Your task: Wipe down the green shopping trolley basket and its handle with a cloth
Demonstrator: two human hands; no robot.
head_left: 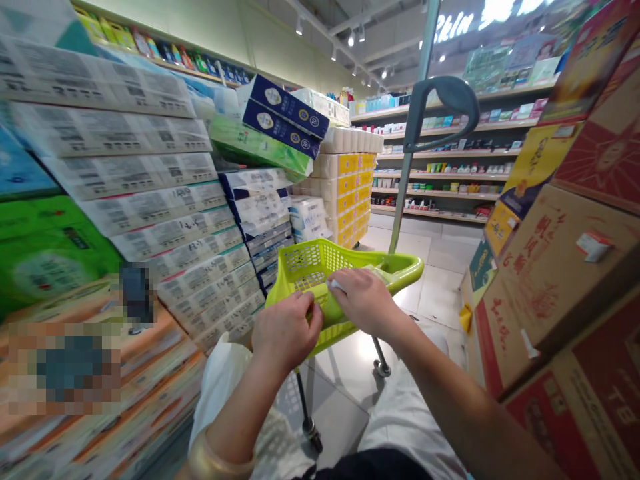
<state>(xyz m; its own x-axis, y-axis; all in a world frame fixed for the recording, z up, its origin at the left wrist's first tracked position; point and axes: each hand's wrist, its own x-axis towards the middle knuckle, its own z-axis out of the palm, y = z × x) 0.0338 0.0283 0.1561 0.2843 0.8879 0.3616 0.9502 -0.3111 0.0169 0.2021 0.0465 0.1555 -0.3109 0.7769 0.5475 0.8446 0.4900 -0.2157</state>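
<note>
A yellow-green plastic shopping basket (320,257) on thin wheeled legs stands between my knees, its walls pierced with small holes. My left hand (287,330) is closed at the basket's near rim, fingers curled over it and partly hidden. On the same rim, a little farther right, rests my right hand (365,300). A small white piece (337,286) pokes out from its closed fingers; its kind is too small to make out. Behind the basket rises a metal pole with a dark grey loop handle (414,127).
Stacked white packages (165,173) wall the left, with orange packs (165,360) lower down, where blurred patches hide items. Brown and red cartons (565,267) line the right. Tiled floor (425,267) leads to stocked shelves (450,177) at the back.
</note>
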